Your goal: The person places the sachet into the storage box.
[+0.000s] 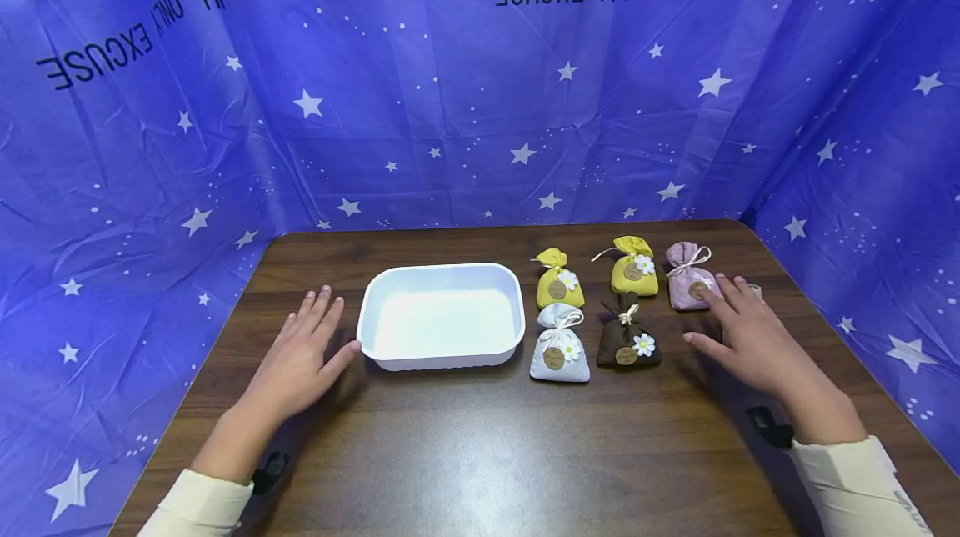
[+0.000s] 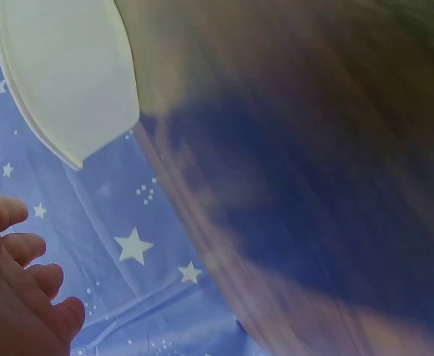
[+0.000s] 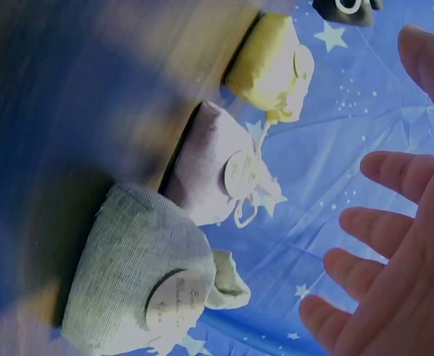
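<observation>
A white plastic tray point(image 1: 442, 360) sits on the table, and my left hand point(image 1: 303, 362) hovers at its left side, fingers spread and holding nothing. Across the table my right hand point(image 1: 757, 353) is held over the drawstring sachets with extended fingers. Its fingertips overlap the mauve sachet point(image 1: 681, 291) in the head view. A grey sachet point(image 3: 139, 267), mostly hidden by this hand in the head view, shows fully in the right wrist view. Left of these stand a dark brown sachet point(image 1: 615, 337), a pale grey-blue sachet point(image 1: 555, 341) and two yellow sachets point(image 1: 558, 297), point(image 1: 630, 280).
The dark wood table point(image 1: 465, 445) has a blue star-printed cloth point(image 1: 450, 103) hanging behind it and along both sides. Several sachets carry round brown labels and white daisies. Black straps point(image 1: 768, 427) sit at both wrists, by the cream sleeves point(image 1: 855, 479).
</observation>
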The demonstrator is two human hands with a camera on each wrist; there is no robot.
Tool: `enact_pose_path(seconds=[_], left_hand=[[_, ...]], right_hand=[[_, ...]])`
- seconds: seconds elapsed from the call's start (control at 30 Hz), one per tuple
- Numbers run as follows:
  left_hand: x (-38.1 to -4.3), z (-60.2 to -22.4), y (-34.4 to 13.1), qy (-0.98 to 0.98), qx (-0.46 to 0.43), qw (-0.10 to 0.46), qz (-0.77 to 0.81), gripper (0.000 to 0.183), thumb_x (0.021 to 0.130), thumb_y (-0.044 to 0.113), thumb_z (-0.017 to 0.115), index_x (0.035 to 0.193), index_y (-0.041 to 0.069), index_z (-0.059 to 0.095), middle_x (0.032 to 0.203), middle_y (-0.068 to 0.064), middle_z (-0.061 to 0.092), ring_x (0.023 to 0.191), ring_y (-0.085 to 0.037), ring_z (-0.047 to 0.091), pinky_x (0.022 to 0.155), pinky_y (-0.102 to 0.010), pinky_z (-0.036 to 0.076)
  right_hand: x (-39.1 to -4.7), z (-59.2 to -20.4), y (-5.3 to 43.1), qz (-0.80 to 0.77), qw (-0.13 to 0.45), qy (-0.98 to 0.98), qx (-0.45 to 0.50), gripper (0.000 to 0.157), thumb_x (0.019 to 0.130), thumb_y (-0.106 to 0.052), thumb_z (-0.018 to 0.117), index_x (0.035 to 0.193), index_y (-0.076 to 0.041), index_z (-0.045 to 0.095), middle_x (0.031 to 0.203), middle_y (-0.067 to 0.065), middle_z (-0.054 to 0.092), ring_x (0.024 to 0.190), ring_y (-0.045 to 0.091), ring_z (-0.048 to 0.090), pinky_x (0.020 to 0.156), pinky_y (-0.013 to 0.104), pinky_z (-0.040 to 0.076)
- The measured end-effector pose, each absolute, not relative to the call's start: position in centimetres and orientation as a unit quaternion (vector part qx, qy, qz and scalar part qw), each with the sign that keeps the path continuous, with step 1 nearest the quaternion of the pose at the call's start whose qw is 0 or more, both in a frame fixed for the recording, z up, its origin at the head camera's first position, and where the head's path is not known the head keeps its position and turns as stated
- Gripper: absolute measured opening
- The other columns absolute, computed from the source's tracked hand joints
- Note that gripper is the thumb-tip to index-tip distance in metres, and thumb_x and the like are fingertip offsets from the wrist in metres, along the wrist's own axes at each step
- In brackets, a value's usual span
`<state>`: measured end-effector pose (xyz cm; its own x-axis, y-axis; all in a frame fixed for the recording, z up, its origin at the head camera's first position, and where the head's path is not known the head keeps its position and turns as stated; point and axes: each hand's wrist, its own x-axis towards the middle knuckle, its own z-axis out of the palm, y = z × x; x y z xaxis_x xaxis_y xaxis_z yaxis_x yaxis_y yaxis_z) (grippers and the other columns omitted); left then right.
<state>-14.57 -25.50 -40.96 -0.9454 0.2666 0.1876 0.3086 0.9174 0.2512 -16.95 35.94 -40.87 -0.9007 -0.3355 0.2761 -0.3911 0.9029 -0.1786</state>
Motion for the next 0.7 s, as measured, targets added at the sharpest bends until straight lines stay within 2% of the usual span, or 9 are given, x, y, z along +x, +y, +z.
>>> enact_pose_path(seconds=[0.23, 0.5, 0.7], left_hand=[[-15.8, -41.3, -24.2, -0.975, -0.159, 0.067, -0.137, 0.083, 0.1, 0.056, 0.047, 0.153, -0.006, 0.029, 0.162, -0.022, 0.017, 0.15, -0.037, 0.008, 0.117, -0.06, 0.016], [-17.0, -42.4, -23.2, -0.979, -0.149, 0.054, -0.125, 0.092, 0.096, 0.063, 0.047, 0.154, -0.005, 0.027, 0.162, -0.022, 0.018, 0.15, -0.038, 0.008, 0.117, -0.059, 0.015], [-17.5, -42.8, -22.6, -0.982, -0.143, 0.033, -0.117, 0.102, 0.093, 0.072, 0.042, 0.155, -0.007, 0.02, 0.163, -0.023, 0.012, 0.149, -0.04, 0.008, 0.118, -0.058, 0.014]], right_hand=[[-16.7, -40.3, 36.8, 0.205, 0.117, -0.953, 0.191, 0.066, 0.089, -0.025, 0.075, 0.136, 0.013, 0.047, 0.145, 0.04, 0.034, 0.139, 0.058, 0.02, 0.115, 0.065, 0.01], [-16.5, -39.4, 38.3, 0.222, 0.146, -0.946, 0.187, 0.058, 0.09, -0.017, 0.074, 0.134, 0.01, 0.05, 0.142, 0.038, 0.039, 0.134, 0.058, 0.029, 0.111, 0.067, 0.019], [-16.2, -39.7, 40.0, 0.233, 0.158, -0.944, 0.173, 0.053, 0.093, -0.015, 0.069, 0.135, 0.009, 0.05, 0.142, 0.037, 0.04, 0.127, 0.06, 0.037, 0.11, 0.067, 0.022]])
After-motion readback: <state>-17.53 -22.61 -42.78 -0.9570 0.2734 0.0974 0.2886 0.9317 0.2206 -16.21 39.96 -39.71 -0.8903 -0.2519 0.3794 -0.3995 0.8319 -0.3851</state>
